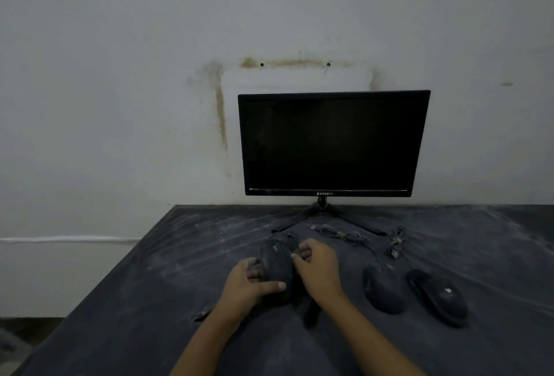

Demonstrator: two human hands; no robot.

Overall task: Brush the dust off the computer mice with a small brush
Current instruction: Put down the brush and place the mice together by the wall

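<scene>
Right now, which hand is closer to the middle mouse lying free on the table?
The right hand. It sits just left of that middle mouse, apart from it; the left hand is farther left, gripping the leftmost mouse.

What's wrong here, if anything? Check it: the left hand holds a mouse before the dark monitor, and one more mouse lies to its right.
Wrong count. The head view shows two more mice to its right: the middle mouse and the far-right mouse. The left hand holds the leftmost mouse before the dark monitor.
</scene>
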